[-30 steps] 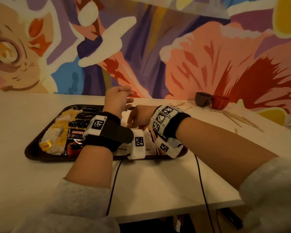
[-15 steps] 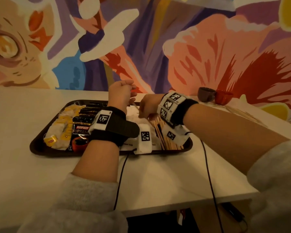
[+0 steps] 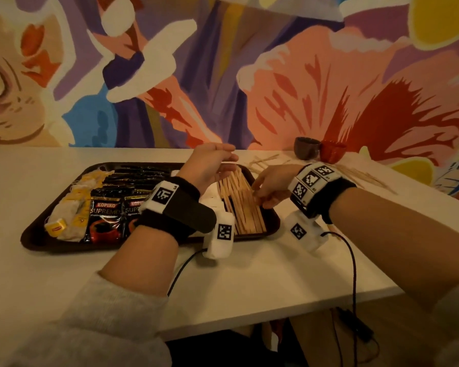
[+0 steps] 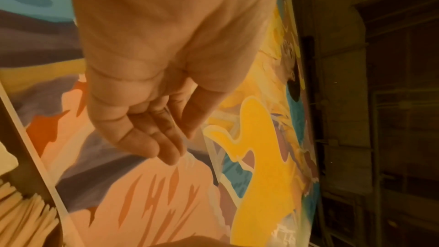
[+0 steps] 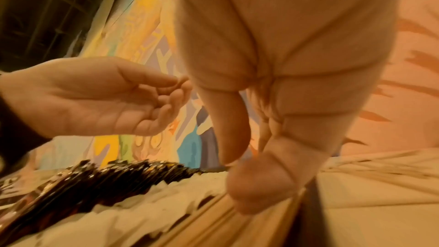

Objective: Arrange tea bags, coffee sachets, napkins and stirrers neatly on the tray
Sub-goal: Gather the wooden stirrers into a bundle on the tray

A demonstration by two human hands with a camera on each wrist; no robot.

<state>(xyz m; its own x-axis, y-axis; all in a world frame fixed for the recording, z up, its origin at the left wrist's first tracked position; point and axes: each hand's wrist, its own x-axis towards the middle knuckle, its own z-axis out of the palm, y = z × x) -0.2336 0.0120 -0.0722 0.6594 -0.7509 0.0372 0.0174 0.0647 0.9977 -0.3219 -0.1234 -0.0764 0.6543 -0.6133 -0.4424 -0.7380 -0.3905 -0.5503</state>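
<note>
Stirrers (image 3: pixel 243 205) lay at the tray's (image 3: pixel 51 243) 3 o'clock side, pressed by the right hand (image 3: pixel 269 188), fingers barely curled. The left hand (image 3: pixel 210 165) was raised, loosely curled, seemingly empty. Judged light, stiff, scatter-prone; best squared by edges.

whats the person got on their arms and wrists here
Pale grey fleecy sleeves pushed up both forearms. Each wrist wears a black band carrying white blocks printed with black square code markers. A thin black cable trails from each wrist unit across the table. The left hand and right hand are bare.
</note>
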